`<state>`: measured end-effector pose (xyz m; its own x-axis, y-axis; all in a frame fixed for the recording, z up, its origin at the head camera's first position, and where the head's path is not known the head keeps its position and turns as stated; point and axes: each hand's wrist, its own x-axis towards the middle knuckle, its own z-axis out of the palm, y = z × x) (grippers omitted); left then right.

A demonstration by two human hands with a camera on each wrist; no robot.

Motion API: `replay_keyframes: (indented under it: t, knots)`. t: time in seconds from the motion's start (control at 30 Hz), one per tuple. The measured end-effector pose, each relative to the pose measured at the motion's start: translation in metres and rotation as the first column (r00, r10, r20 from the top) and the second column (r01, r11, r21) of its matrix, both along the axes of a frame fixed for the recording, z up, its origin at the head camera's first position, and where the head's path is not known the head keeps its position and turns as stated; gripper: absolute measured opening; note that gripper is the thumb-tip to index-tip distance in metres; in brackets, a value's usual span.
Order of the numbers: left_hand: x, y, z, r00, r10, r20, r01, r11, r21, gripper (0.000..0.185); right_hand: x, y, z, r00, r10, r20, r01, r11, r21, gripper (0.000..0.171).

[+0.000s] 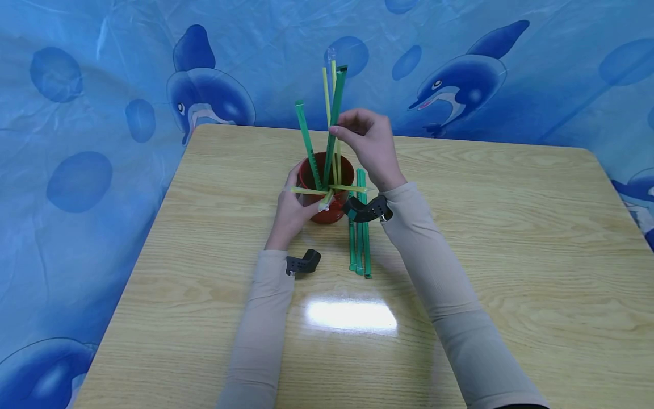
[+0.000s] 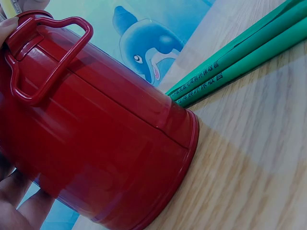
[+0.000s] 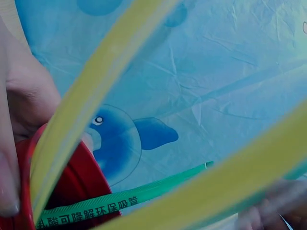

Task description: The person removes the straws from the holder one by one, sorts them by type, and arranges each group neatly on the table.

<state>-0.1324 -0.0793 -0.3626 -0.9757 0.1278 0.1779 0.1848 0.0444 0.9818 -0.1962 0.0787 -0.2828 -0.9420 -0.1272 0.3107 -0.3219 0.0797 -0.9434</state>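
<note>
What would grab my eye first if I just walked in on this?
Probably the red metal cup mid-table, bristling with green and yellow straws. The left hand grips the cup while the right hand pinches the upright straws. More green straws lie flat beside it, before a dolphin-print backdrop.

Red cup [image 1: 334, 211]: glossy red metal with a wire handle, upright on the counter, held at its near side by the left hand [image 1: 292, 209].
Standing straws [image 1: 333, 122]: green and yellow, leaning in the cup; the right hand [image 1: 369, 143] pinches them above the rim.
Yellow straw [image 1: 327, 190]: lies crosswise over the rim, by the left hand's fingers.
Loose green straws [image 1: 360, 238]: flat on the counter, side by side, just right of the cup, under the right wrist.
</note>
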Motion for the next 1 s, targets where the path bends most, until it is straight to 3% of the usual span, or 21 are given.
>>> replay_keyframes:
  t: [0.07, 0.3, 0.5, 0.73, 1.0]
  knots:
    - [0.0, 0.0, 0.0, 1.0, 0.003, 0.002, -0.003, 1.0, -0.001, 0.081, 0.0, 0.001, 0.0, 1.0, -0.008, -0.003, 0.008, 1.0, -0.006, 0.007]
    - [-0.013, 0.0, -0.025, 1.0, 0.02, -0.011, -0.021, 1.0, -0.007, 0.085, 0.004, 0.008, 0.006, 0.999, -0.033, -0.028, 0.031, 0.996, -0.079, 0.004]
    - [-0.014, 0.0, -0.028, 0.999, 0.033, -0.034, -0.033, 0.999, 0.002, 0.084, 0.008, 0.013, 0.016, 0.994, -0.069, -0.09, 0.057, 0.989, -0.134, 0.003]
    - [-0.015, 0.0, -0.028, 1.0, 0.022, -0.01, -0.022, 1.0, 0.017, 0.085, 0.013, 0.021, 0.026, 0.99, -0.086, -0.115, 0.055, 0.967, -0.249, 0.008]
    - [0.001, 0.001, 0.005, 1.0, 0.009, 0.027, -0.01, 1.0, 0.011, 0.081, 0.02, 0.032, 0.035, 0.956, -0.13, -0.264, 0.053, 0.959, -0.279, 0.011]
